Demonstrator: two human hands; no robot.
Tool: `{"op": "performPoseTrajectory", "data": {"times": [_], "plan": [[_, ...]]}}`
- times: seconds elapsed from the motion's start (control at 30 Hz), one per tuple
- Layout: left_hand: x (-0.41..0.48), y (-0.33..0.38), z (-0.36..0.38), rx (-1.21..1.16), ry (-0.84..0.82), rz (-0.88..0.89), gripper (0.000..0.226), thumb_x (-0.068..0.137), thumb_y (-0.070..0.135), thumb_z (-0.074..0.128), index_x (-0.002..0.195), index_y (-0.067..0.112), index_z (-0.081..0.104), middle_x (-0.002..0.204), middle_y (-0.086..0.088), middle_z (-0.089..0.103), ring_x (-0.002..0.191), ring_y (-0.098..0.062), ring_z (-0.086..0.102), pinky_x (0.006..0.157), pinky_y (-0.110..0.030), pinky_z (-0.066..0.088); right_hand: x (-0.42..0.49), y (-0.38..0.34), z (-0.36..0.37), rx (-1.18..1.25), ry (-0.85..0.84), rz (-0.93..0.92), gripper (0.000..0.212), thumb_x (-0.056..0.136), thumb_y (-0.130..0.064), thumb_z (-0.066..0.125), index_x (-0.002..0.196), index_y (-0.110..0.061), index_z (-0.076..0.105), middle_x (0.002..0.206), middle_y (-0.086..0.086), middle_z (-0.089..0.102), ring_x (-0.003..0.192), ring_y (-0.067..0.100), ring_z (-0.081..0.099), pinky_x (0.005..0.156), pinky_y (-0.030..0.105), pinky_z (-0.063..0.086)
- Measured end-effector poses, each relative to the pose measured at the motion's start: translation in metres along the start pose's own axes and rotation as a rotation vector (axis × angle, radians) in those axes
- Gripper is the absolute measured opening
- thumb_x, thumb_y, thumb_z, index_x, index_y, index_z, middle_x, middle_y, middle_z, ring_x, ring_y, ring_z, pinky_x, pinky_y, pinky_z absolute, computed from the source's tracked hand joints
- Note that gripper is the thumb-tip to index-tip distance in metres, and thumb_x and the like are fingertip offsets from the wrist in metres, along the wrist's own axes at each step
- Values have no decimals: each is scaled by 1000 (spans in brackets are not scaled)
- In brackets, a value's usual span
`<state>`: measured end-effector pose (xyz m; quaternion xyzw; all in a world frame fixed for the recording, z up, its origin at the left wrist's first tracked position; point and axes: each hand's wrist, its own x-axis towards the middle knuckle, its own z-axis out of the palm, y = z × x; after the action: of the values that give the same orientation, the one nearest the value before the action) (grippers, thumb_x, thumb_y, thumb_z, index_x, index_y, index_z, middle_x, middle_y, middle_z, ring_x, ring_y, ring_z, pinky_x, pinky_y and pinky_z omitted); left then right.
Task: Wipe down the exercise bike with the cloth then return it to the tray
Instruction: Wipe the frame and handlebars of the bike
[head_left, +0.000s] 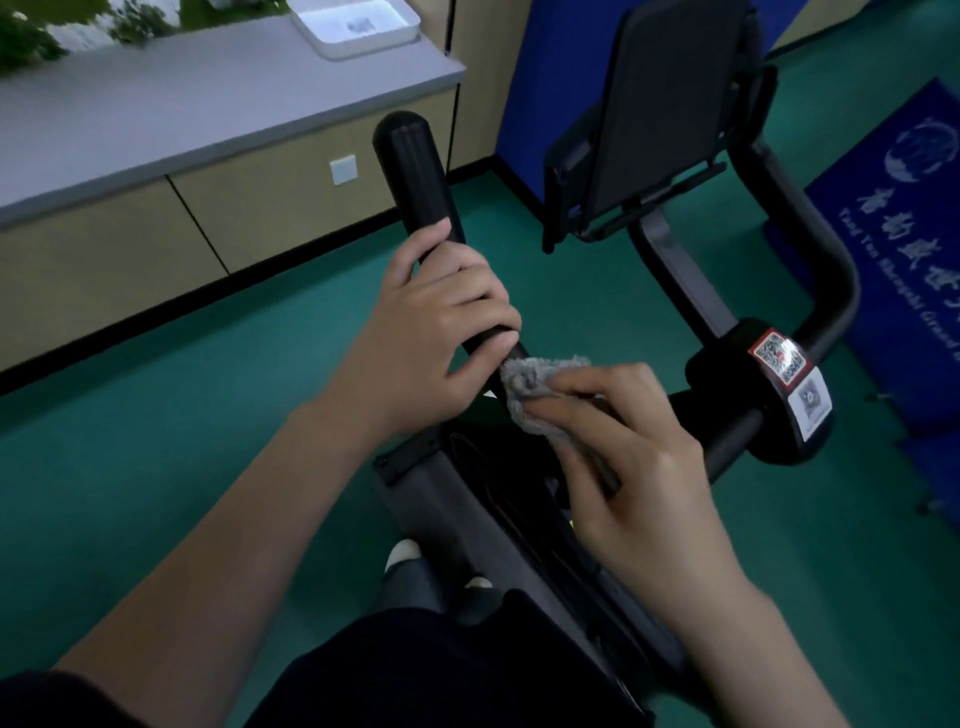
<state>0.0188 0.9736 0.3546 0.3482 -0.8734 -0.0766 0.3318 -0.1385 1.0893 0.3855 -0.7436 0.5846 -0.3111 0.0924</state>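
Grey terry cloth (540, 387), bunched small, sits on the black handlebar (413, 171) of the exercise bike, just below the left hand (431, 332).

Head view:
- Left hand: grip wrapped round the handlebar, fingers curled over the top and thumb side hidden.
- Right hand (628, 457): grip narrow, thumb and fingertips pinching the cloth and pressing it to the bar.
- White tray (356, 26) stands on the grey table (208, 104), well apart from the bike, up at the far edge of view. Something bluish lies in it, too blurred to name.
- Console mount (670, 114) and the clamp with QR stickers (779, 358) are beyond the hands. Whether they have been wiped cannot be told.

Risks, as I judge them:
- The pinch holds only a fold. A hard stroke along the bar could drag the cloth free and drop it onto the frame or the green floor (156, 415).
- The stretch under the left palm gets missed unless that hand shifts.
- A wadded cloth touches a small patch, so the bar's underside may be skipped.
- Rubbing the stickers' edges could lift them.
- The tray is beyond a seated reach, so a toss could miss it.
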Motion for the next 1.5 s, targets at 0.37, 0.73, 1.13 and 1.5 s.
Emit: {"op": "performPoseTrajectory", "data": {"times": [0.37, 0.73, 1.13, 1.5], "plan": [[-3, 5, 7, 5, 58, -29, 23, 91, 20, 51, 80, 13, 69, 82, 2, 63, 99, -20, 53, 116, -32, 5, -11, 3, -6, 98, -25, 46, 19, 85, -1, 60, 98, -7, 74, 103, 8, 62, 99, 22, 59, 88, 22, 44], [-1, 12, 6, 38, 62, -74, 20, 90, 17, 54, 84, 10, 71, 86, -3, 63, 102, -23, 51, 117, -27, -3, -53, 25, -35, 2, 5, 108, 17, 87, -7, 58, 95, -8, 73, 101, 1, 63, 96, 16, 57, 88, 20, 44], [-2, 13, 3, 176, 14, 7, 26, 94, 28, 48, 90, 14, 70, 90, 3, 64, 103, -19, 51, 119, -34, 2, 5, 17, -14, 74, -107, 411, 15, 90, -14, 56, 88, -16, 71, 75, 0, 64, 72, 13, 56, 59, 10, 36], [6, 22, 12, 157, -185, 206, 53, 98, 44, 33, 78, 11, 70, 73, -1, 65, 76, -25, 57, 90, -37, 38, -53, -9, 17, -129, 517, 495, 19, 83, 6, 64, 97, -3, 73, 98, 9, 64, 96, 25, 58, 90, 10, 37]]}}
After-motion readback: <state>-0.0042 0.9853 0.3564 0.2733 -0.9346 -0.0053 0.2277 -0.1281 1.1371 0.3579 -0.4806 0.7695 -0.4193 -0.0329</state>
